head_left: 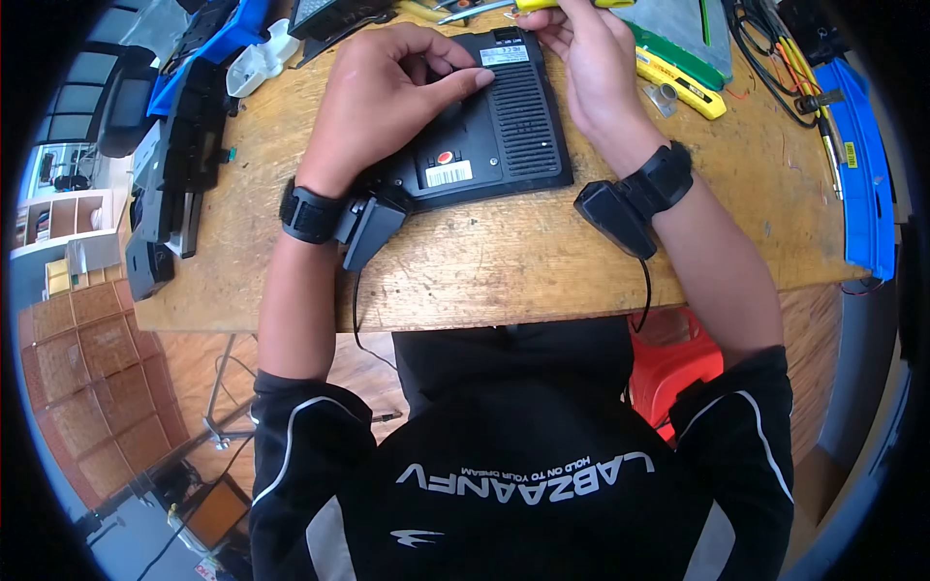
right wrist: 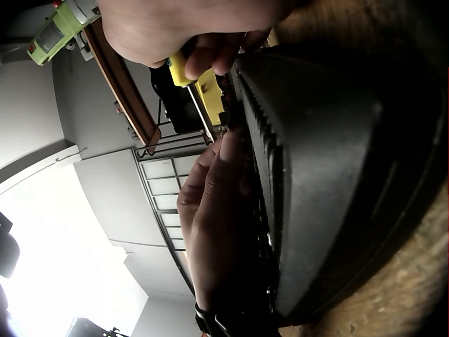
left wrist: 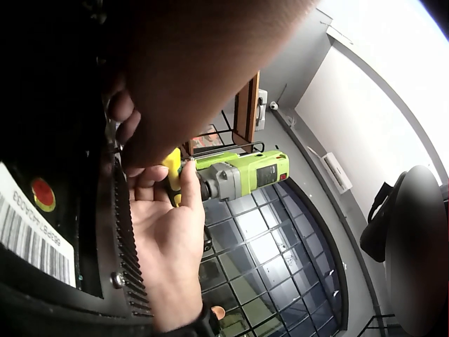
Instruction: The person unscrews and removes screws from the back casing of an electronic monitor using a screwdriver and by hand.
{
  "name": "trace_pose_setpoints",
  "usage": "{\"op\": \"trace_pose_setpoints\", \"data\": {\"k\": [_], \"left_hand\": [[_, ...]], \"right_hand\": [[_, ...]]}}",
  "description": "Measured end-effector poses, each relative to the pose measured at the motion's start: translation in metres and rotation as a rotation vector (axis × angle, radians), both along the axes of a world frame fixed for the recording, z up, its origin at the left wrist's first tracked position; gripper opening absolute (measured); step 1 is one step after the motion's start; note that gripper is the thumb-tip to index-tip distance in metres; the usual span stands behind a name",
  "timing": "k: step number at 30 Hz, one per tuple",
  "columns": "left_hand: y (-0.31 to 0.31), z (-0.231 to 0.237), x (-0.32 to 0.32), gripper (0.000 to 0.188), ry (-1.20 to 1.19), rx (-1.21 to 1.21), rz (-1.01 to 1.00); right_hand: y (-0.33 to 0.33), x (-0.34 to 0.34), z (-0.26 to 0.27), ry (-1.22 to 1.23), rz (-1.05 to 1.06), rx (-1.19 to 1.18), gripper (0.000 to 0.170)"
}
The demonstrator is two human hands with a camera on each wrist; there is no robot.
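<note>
A black device (head_left: 465, 131) lies on the table, its slotted panel, labels and red-orange dot facing up. Over its left part rests my left hand (head_left: 373, 102), thumb stretched onto the panel and the other fingers bent near the far side. My right hand (head_left: 605, 82) pinches a yellow-handled screwdriver (right wrist: 180, 70) beyond the device's far right corner. In the right wrist view, the metal shaft slants toward the fingertips of my left hand (right wrist: 217, 210); whether its tip touches anything cannot be told. The left wrist view shows my right hand (left wrist: 168, 246) beyond the slotted edge.
A yellow cutter (head_left: 683, 87) and a green tool (head_left: 678, 56) lie right of my right hand. Blue trays (head_left: 862, 165) and cables stand at the far right. Black parts (head_left: 174, 174) and a white container (head_left: 262, 60) are on the left. Wooden tabletop shows before the device.
</note>
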State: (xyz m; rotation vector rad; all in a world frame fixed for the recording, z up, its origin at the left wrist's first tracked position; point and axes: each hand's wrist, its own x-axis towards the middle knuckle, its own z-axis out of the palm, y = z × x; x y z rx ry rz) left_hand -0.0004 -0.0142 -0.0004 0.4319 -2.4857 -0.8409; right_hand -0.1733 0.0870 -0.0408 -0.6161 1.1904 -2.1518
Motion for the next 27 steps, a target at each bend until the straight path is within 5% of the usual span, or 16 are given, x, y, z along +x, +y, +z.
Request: {"op": "trace_pose_setpoints", "data": {"k": [11,13,16,21,27], "left_hand": [[-0.007,-0.004,0.002,0.018,-0.026,-0.122,-0.077],[-0.013,-0.009,0.003,0.020,0.042,0.039,-0.024],[-0.017,-0.011,0.002,0.023,0.079,0.213,0.015],[-0.013,-0.006,0.002,0.022,0.136,0.126,-0.082],[-0.011,-0.003,-0.001,0.021,0.145,0.031,-0.193]], "right_hand": [[-0.001,-0.004,-0.003,-0.003,-0.073,0.016,0.033],[-0.002,-0.002,-0.004,0.004,-0.112,0.027,0.033],[0.002,0.005,0.002,0.112,-0.144,-0.081,0.031],[0.006,0.014,0.004,0.547,-0.106,-0.192,0.033],[0.016,0.020,0.019,0.570,-0.043,-0.097,0.030]]}}
